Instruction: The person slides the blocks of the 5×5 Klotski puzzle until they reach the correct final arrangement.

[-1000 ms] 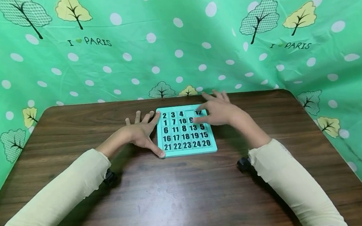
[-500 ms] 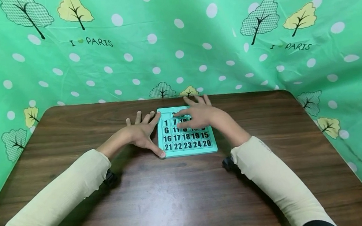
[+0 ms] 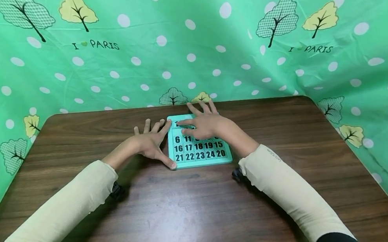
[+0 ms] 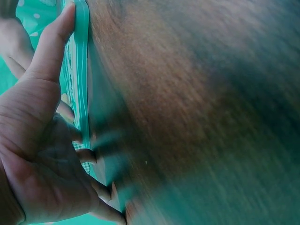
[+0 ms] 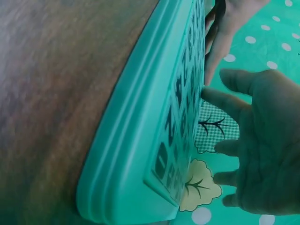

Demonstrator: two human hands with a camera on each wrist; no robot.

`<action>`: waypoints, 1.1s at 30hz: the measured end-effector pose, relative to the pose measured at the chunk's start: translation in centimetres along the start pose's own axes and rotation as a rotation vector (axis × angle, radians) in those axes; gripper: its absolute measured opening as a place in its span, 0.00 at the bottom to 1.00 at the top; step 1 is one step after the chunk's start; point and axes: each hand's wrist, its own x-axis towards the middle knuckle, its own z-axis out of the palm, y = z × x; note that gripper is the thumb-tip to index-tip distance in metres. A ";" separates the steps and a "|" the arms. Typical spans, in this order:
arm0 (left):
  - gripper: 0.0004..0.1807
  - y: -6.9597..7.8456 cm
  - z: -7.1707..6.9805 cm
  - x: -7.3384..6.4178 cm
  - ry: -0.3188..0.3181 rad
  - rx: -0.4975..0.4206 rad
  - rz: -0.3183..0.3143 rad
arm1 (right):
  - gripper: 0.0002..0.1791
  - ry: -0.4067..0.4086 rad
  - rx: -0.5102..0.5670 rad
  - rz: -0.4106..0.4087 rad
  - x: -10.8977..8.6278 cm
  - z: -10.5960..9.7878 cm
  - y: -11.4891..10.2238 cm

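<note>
A turquoise number slide puzzle lies flat on the table, its square tiles printed with black numbers. My left hand steadies its left side, the thumb at the near corner and the index finger at the far corner, the other fingers spread. In the left wrist view the thumb presses along the puzzle's edge. My right hand reaches over the upper rows with straight fingers, the index fingertip at the far left tiles. It covers much of the top two rows. The right wrist view shows that index finger touching the tile face.
The dark wood-grain table extends around the puzzle on every side. A green dotted cloth with printed trees hangs behind the table's far edge and along its sides. Small black devices sit at both wrists.
My right hand has swept left across the puzzle's top. The top-row gap went from the fourth place to the first, where part of a number now shows. My left hand stays put.
</note>
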 end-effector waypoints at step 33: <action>0.91 0.8 -0.4 -1.1 -0.006 -0.005 0.004 | 0.26 0.057 0.156 -0.048 -9.6 2.6 6.8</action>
